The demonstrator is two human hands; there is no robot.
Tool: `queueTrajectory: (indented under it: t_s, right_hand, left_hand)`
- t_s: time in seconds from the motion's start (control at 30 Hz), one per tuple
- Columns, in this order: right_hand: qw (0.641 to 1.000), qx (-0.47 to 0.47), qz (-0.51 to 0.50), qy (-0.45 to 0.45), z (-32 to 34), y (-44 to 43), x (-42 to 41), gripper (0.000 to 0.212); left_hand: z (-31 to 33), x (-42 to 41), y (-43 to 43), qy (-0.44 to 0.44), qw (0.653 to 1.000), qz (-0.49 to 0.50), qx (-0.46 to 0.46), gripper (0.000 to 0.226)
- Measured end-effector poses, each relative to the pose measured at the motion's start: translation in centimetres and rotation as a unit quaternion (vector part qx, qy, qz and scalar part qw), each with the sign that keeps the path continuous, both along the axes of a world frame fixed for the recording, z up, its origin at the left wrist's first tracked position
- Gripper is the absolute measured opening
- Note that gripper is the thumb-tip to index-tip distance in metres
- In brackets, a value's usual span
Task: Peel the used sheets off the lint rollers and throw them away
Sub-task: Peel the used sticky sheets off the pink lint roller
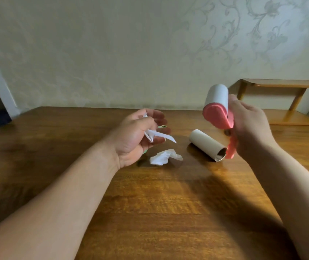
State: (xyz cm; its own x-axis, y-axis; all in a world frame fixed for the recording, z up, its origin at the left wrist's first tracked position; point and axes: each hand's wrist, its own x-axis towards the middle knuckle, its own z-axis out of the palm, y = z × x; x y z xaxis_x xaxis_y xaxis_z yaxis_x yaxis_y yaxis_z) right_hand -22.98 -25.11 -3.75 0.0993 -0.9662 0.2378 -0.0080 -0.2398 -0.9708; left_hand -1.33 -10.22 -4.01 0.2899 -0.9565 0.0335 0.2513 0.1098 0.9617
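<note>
Two bare hands above a brown wooden bench [149, 203], one with a lint roller, one with a peeled sheet.

The right hand [249, 126] holds the pink-handled lint roller with its white paper roll [217, 102] raised and tilted; the left hand [140, 136] has its grip closed on a crumpled white peeled sheet [161, 136]. On the bench between them lie a crumpled white paper wad [164, 157] and a bare cardboard tube [207, 145].

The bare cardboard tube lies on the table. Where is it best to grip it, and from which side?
Grip the tube around its middle, coming from above, fingers on its two long sides. It lies flat on the table, so the round body is free on top. Its near open end sits close to the roller handle in the right hand, so that end is probably crowded.
</note>
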Motion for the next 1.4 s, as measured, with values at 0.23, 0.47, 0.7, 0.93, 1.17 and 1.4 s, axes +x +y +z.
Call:
queueTrajectory:
  t_s: [0.23, 0.47, 0.7, 0.93, 1.17, 1.4]
  right_hand:
    - [0.986, -0.142, 0.043, 0.081, -0.4, 1.7, 1.3, 0.043]
    - [0.945, -0.245, 0.087, 0.199, 0.0, 2.4, 1.5, 0.035]
    - [0.903, -0.206, 0.256, 0.275, 0.6, 1.6, -0.2, 0.065]
    - [0.935, -0.209, 0.161, 0.235, -0.3, -1.8, -1.5, 0.039]
    - [0.891, -0.244, 0.108, 0.368, -2.0, -2.8, -0.3, 0.031]
    - [0.868, -0.229, 0.110, 0.427, -2.4, -4.0, 1.5, 0.027]
  left_hand:
    - [-0.8, -1.3, -0.6, -0.022, 0.998, -0.052, -0.012, 0.028]
    - [-1.8, -2.3, -1.0, -0.127, 0.981, -0.143, 0.025, 0.041]
    - [-1.5, -1.7, -1.4, -0.047, 0.999, -0.004, 0.015, 0.062]
    - [-0.8, -1.3, -1.3, -0.121, 0.989, 0.074, 0.044, 0.065]
    - [-0.6, 0.0, -1.3, -0.131, 0.975, 0.179, 0.029, 0.039]
    - [-0.7, -0.2, -1.4, -0.148, 0.974, 0.170, 0.018, 0.031]
